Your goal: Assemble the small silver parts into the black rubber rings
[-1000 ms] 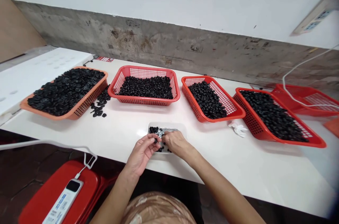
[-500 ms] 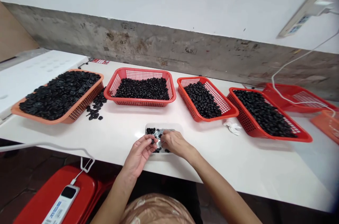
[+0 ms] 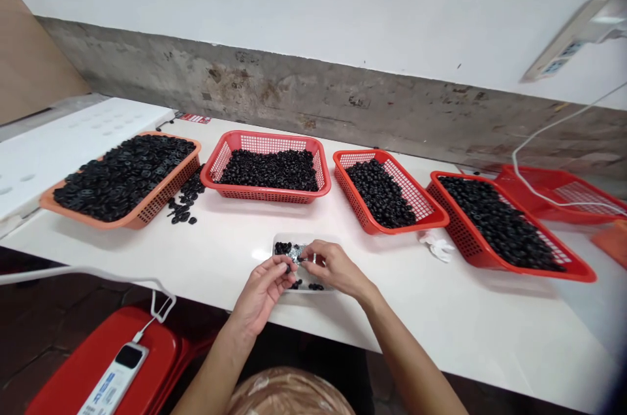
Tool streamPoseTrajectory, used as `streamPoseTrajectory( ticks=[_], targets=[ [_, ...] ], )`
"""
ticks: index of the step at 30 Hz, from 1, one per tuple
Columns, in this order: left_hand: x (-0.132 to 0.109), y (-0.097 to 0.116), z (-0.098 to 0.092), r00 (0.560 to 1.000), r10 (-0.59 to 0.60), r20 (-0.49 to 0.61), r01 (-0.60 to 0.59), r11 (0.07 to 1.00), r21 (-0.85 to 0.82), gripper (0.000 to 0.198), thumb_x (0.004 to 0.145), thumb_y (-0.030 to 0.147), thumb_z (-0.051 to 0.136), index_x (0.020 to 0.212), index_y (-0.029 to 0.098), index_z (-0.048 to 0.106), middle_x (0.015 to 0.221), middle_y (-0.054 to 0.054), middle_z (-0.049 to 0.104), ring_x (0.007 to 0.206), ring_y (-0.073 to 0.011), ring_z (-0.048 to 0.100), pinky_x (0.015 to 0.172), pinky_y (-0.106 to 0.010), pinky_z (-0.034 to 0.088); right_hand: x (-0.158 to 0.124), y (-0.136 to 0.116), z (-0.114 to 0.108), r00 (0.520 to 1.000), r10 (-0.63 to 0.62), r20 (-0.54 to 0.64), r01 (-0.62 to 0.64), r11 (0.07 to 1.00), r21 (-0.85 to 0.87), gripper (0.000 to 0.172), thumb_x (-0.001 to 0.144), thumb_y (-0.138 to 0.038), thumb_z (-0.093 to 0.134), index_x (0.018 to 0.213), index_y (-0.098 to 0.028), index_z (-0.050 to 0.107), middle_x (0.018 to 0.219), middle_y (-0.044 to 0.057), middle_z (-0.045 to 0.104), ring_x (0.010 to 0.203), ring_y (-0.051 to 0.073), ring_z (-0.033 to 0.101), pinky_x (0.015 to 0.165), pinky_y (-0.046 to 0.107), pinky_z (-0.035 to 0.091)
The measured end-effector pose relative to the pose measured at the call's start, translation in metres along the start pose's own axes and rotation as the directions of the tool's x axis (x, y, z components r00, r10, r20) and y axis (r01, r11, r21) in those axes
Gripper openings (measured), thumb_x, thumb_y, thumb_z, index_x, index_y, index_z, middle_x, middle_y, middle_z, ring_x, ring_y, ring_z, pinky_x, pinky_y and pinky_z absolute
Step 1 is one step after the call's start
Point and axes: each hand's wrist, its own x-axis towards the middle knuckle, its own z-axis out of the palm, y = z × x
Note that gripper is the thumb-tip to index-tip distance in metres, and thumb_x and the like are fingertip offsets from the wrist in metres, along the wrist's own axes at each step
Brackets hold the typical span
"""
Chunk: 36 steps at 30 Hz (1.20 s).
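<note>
Both my hands work over a small white plastic tray (image 3: 318, 238) on a white table. Inside it lie several small black rubber rings (image 3: 283, 248) and a crumpled piece of silver foil (image 3: 294, 253). My left hand (image 3: 262, 292) is curled at the tray's front left, its fingertips pinching something small and dark. My right hand (image 3: 336, 268) reaches in from the right, with its fingertips beside the foil. Its fingers hide what lies under them.
Along the back of the table stand an orange basket (image 3: 166, 191) and several red baskets (image 3: 264, 195), all heaped with black rings. Loose rings (image 3: 183, 209) lie beside the orange basket. A white glove (image 3: 438, 246) lies on the table. Below the front edge is a red stool (image 3: 98, 343).
The whole scene sits slightly lower and shifted as my head moved. My hands stay over the tray, their fingers shifting slightly around the foil.
</note>
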Motion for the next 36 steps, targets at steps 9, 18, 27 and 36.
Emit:
streamPoseTrajectory(
  ticks=[9,18,27,36],
  targets=[
    [0.003,-0.009,0.01,1.0,-0.03,0.003,0.03,1.0,0.008,0.031,0.07,0.028,0.087,0.094,0.011,0.077,0.079,-0.005,0.071,0.063,-0.0074,0.061,0.066,-0.018,0.051,-0.012,-0.016,0.016,0.959,0.046,-0.279,0.209,0.549,0.809,0.022,0.082,-0.04,0.074,0.09,-0.019,0.073,0.105,0.008,0.064,0.092,0.018,0.063,0.078,0.03,0.053],
    [0.001,-0.009,0.013,0.998,-0.025,0.066,0.021,0.999,0.05,0.023,0.074,0.028,0.084,0.09,0.012,0.077,0.077,-0.003,0.066,0.061,-0.0053,0.055,0.061,-0.016,0.046,-0.025,-0.023,0.001,0.93,-0.111,-0.351,0.291,0.807,0.515,0.02,0.095,-0.032,0.06,0.11,-0.024,0.072,0.111,0.009,0.067,0.101,0.02,0.063,0.09,0.035,0.051],
    [-0.001,-0.008,0.016,0.999,-0.039,-0.014,0.04,0.997,0.071,0.035,0.065,0.03,0.09,0.092,0.011,0.078,0.083,-0.007,0.073,0.066,-0.01,0.064,0.071,-0.022,0.052,-0.027,-0.017,0.002,0.934,-0.014,-0.357,0.237,0.771,0.591,0.017,0.095,-0.031,0.059,0.102,-0.022,0.073,0.107,0.009,0.068,0.101,0.02,0.065,0.089,0.033,0.053],
    [-0.004,-0.005,0.022,0.998,0.056,0.009,-0.056,0.98,0.189,0.04,0.071,0.03,0.085,0.105,0.016,0.071,0.093,-0.006,0.073,0.07,-0.0125,0.067,0.068,-0.023,0.049,-0.032,-0.022,-0.002,0.908,-0.139,-0.396,0.304,0.868,0.392,0.021,0.099,-0.026,0.051,0.105,-0.023,0.071,0.112,0.01,0.067,0.107,0.02,0.064,0.095,0.036,0.052]
  ],
)
